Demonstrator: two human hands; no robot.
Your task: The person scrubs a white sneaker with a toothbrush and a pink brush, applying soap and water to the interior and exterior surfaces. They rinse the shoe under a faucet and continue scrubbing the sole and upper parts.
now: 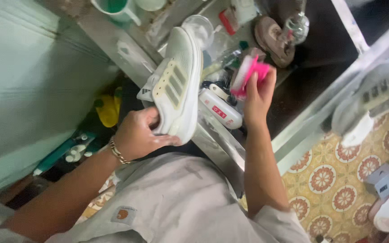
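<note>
Okay, head view only. Hidden bits first: my left hand (138, 135) covers the heel of the white sneaker (176, 85), so I can't see that end. My right hand (257, 96) wraps the pink brush (248, 74); the brush is motion-blurred and its bristle side is hard to make out. Top edge cuts off the green mug (115, 9); only its lower part and handle show, and it reads green inside, contents unclear. The clear glass bowl (199, 29) sits behind the sneaker's toe, partly blocked, contents not readable. The second sneaker (370, 101) at right is blurred and hangs past the metal rail (338, 96). The small grey box (386, 180) on the patterned floor tiles (334, 180) is near the frame edge; can't see what's in it.

Hands: left is clamped on the sneaker's heel end, fingers curled under, thumb on the side, holding it toe-up over the steel counter (127, 49). Right is closed around the brush, held just beside the sneaker's sole edge, not clearly touching.

Clutter between the hands: a white squeeze bottle (219, 110) lying on its side, just below the brush. A worn brown shoe (273, 40) and a glass bottle (298, 24) stand further back. A gold bracelet (118, 153) is on my left wrist.
</note>
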